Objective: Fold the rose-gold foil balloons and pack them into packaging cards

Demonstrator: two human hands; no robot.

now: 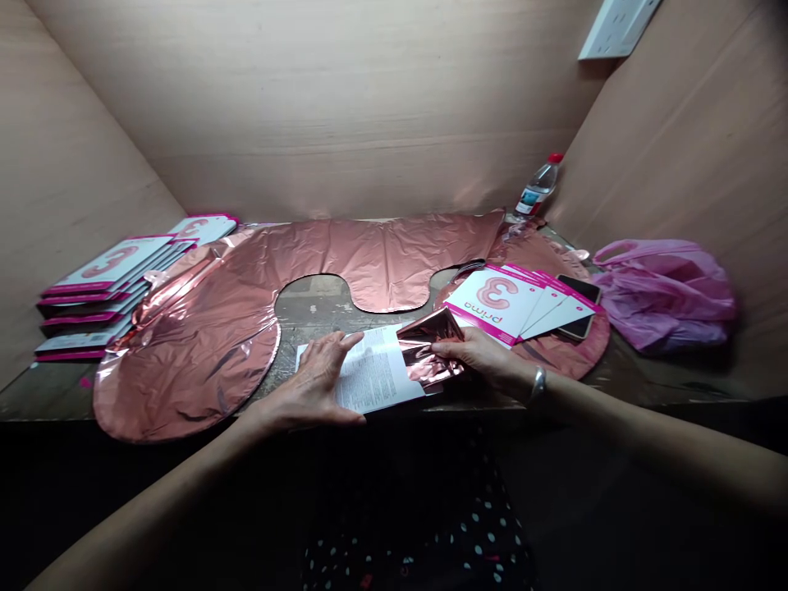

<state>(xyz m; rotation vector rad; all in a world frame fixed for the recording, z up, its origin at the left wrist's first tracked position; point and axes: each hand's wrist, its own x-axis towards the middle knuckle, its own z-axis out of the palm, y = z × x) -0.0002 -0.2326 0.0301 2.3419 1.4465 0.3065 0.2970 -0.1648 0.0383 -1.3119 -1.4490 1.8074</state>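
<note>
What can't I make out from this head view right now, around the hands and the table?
- White printed sheet: text too small to read; left hand covers its left part.
- Folded rose-gold foil piece: right hand hides its right end.
- Dark phone: mostly covered by the white and pink cards printed with a 3.
- White wall box: cut off by the top edge.

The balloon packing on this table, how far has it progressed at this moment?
Done, it seems: packed packs stacked at far left. In hand: the left hand presses a printed sheet flat while the right hand holds a folded foil balloon on it. Left: a large unfolded foil balloon lies spread out, and loose "3" cards wait nearby.
</note>
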